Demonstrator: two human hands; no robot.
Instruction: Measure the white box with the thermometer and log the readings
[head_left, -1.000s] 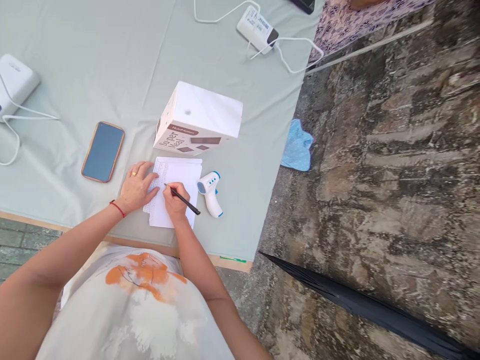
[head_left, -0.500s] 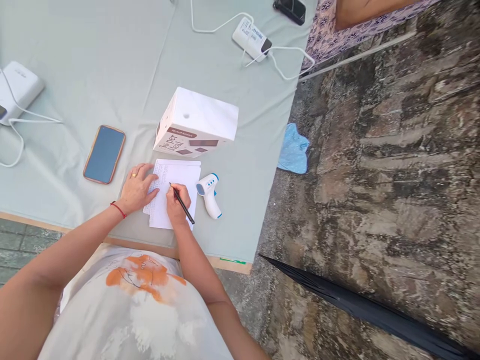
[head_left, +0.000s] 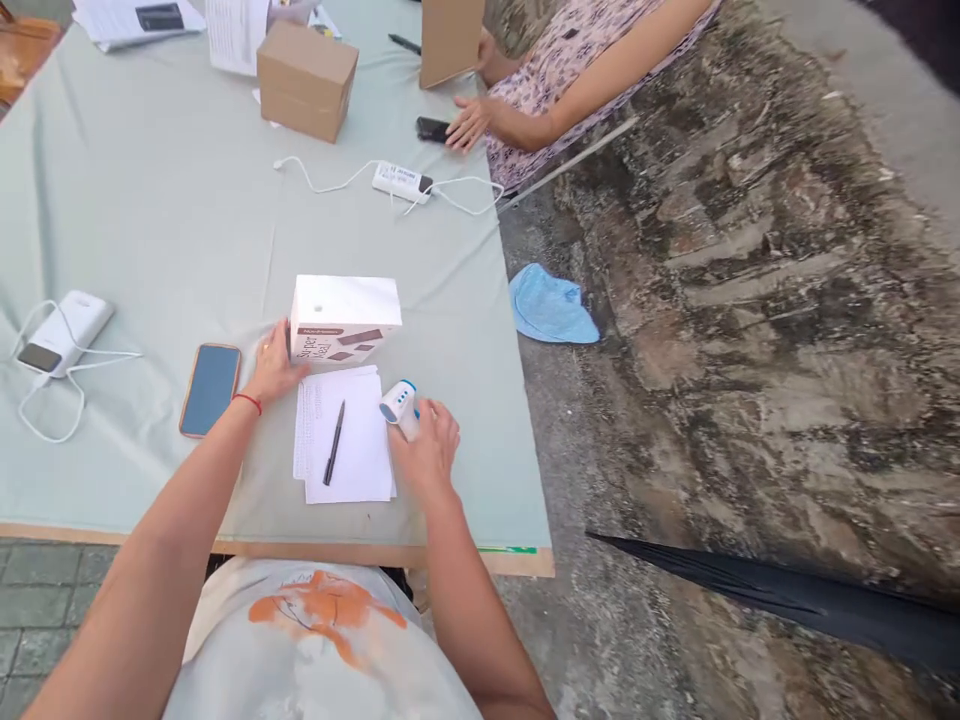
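My left hand lies against the left side of a white box printed "Super Meal", thumb apart from the fingers near its front lower corner. Part of the fingers is hidden at the box's edge. My right hand is wrapped round the handle of a white and blue infrared thermometer, its head pointing left. Between my hands, a black pen rests on white paper sheets in front of the box.
A smartphone lies left of my left hand. White power banks with cables sit on the cloth-covered table. Farther back are a brown carton and another person's hand at a black phone. Beyond the right edge is a blue cloth.
My right hand has put the pen down on the paper and taken hold of the thermometer. My left hand has moved from the paper to the box. The view has tilted up.
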